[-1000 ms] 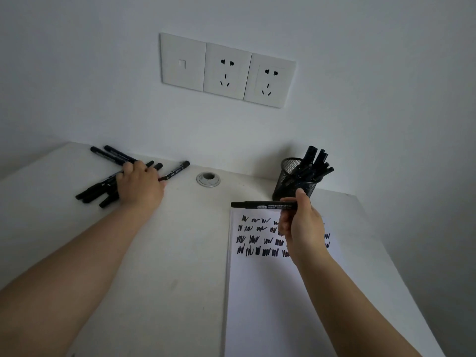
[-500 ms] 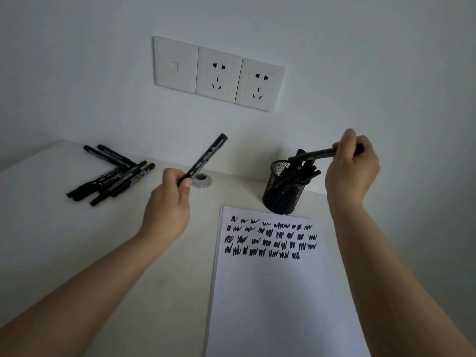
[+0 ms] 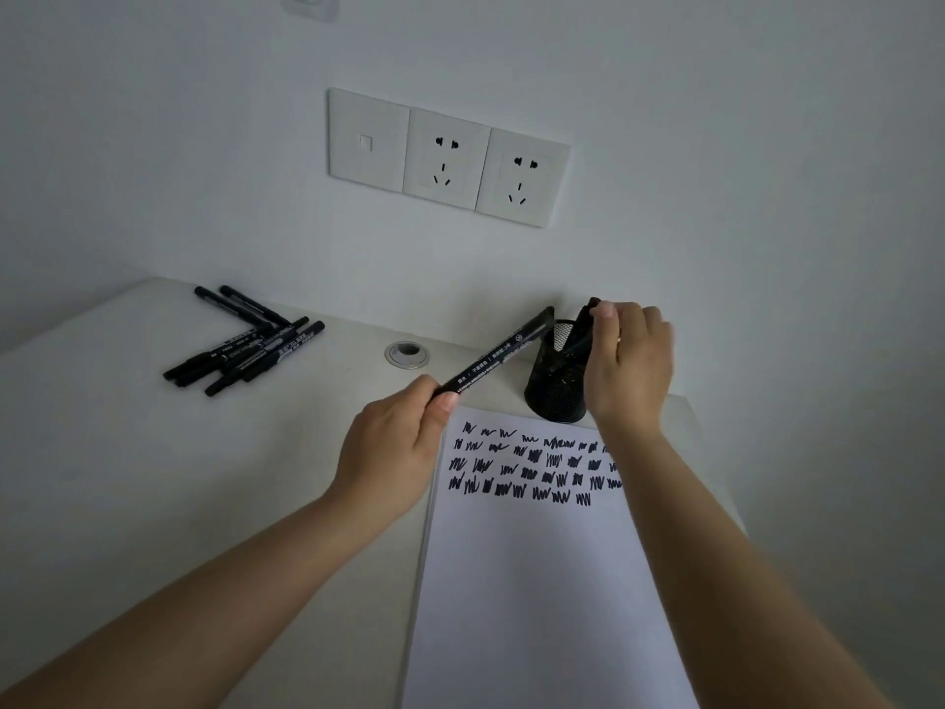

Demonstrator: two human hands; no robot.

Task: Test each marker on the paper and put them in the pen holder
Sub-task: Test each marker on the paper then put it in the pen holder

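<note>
My left hand (image 3: 394, 447) is closed on the near end of a black marker (image 3: 493, 353), pinched between thumb and fingers; the marker slants up and to the right, its far tip ending just beside the rim of the pen holder (image 3: 555, 388). My right hand (image 3: 631, 360) is over the holder's right side, fingers wrapped around another marker (image 3: 585, 322) that stands steeply, its lower part inside the holder among the ones already there. The holder is a black mesh cup standing at the far edge of the paper (image 3: 537, 580), touching or just overlapping its top margin; I cannot tell which. The sheet lies on the right part of the white desk (image 3: 153, 478) and carries four rows of black scribbles (image 3: 532, 465) near its far end. On the far left of the desk lies a loose pile of markers (image 3: 245, 345), well apart from both hands. A round cable hole (image 3: 406, 354) sits between the pile and the holder. Wall sockets (image 3: 447, 156) are above.
</note>
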